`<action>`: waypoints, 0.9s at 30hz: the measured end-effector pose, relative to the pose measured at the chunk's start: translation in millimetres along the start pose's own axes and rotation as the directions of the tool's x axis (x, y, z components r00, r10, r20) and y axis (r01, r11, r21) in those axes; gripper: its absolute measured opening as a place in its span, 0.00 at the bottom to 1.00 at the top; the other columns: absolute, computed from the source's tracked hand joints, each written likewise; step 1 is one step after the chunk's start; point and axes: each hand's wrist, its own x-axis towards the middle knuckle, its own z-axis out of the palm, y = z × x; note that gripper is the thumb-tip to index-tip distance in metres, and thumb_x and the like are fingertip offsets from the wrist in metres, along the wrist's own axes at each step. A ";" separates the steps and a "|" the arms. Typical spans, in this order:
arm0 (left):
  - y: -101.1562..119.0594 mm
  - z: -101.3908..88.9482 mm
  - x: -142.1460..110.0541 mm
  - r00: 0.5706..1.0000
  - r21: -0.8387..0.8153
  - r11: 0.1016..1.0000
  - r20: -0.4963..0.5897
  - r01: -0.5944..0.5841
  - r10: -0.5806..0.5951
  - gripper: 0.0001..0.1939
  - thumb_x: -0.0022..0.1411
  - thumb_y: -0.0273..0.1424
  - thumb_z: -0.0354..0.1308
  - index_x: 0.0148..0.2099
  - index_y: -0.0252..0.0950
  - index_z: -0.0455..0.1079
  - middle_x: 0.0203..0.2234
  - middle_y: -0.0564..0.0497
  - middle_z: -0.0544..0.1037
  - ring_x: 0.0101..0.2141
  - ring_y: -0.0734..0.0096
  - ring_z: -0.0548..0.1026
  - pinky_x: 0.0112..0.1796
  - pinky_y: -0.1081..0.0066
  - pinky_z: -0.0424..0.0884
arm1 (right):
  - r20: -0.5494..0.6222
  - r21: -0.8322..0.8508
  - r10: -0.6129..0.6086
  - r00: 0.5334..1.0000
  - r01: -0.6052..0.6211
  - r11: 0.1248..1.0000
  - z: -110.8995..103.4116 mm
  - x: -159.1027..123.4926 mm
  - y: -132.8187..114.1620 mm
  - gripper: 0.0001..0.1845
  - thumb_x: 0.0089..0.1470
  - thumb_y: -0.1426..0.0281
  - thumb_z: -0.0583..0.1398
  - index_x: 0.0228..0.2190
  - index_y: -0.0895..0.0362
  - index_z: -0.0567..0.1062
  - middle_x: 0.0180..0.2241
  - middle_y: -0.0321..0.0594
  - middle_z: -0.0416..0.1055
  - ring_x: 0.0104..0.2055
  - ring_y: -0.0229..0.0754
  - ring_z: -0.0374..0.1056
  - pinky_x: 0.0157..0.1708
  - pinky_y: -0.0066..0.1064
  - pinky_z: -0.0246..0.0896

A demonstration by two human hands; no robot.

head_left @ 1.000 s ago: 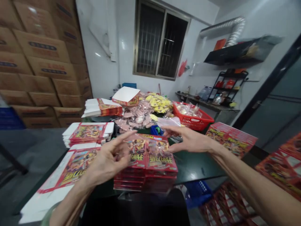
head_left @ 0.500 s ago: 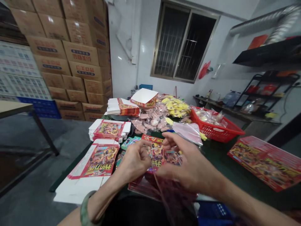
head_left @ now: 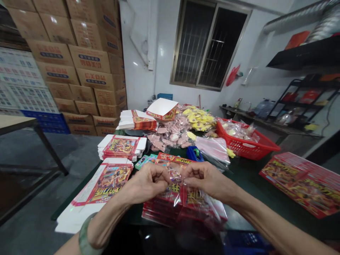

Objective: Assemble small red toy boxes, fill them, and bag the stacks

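Both hands meet at chest height over a stack of red printed boxes at the table's near edge. My left hand, with a green bangle on its wrist, pinches clear plastic film. On the other side, my right hand has thumb and fingers closed on the same film. Glossy film lies over the boxes' printed tops and hangs down at the right front. Just behind the right hand sits a blue tape dispenser. Teal printed packs lie behind the left hand.
Flat printed cartons are stacked at left. Pink wrapped pieces and yellow ones are heaped behind, beside a red basket. Plastic bags lie before the basket. A printed red box stands at right.
My hands have drawn level and closed into pinches on the film; the right hand was more open before. The film now spreads over the boxes, and the tape dispenser has come into view.
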 end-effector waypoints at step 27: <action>0.9 13.7 18.0 0.936 0.098 0.971 -0.260 -0.219 0.237 0.08 0.58 0.28 0.53 0.33 0.33 0.73 0.20 0.54 0.70 0.21 0.78 0.64 0.24 0.77 0.61 | -0.310 -0.543 -0.553 0.773 0.334 0.770 8.8 12.6 8.5 0.07 0.53 0.76 0.56 0.24 0.59 0.72 0.22 0.35 0.66 0.24 0.32 0.61 0.23 0.24 0.56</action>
